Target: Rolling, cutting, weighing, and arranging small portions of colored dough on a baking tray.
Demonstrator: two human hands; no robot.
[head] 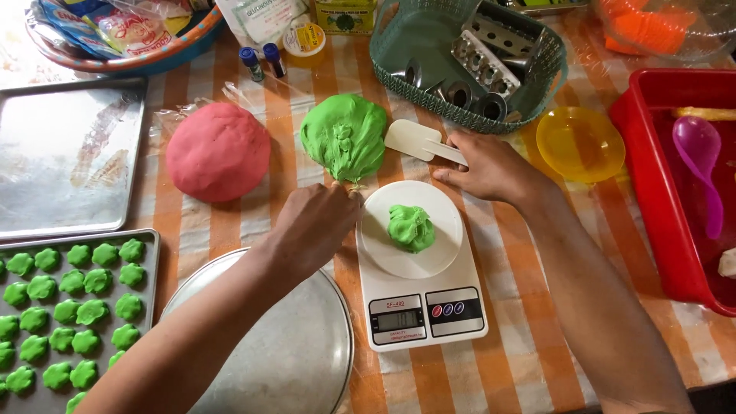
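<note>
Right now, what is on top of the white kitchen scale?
On the white kitchen scale sits one small lump of green dough, on its round weighing plate. The plate's surface directly beneath the lump is covered, so it cannot be seen.

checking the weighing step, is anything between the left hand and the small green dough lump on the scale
Nothing visible. The left hand sits at the left edge of the white round platform of the digital kitchen scale, and the small green dough lump lies uncovered in its middle.
</note>
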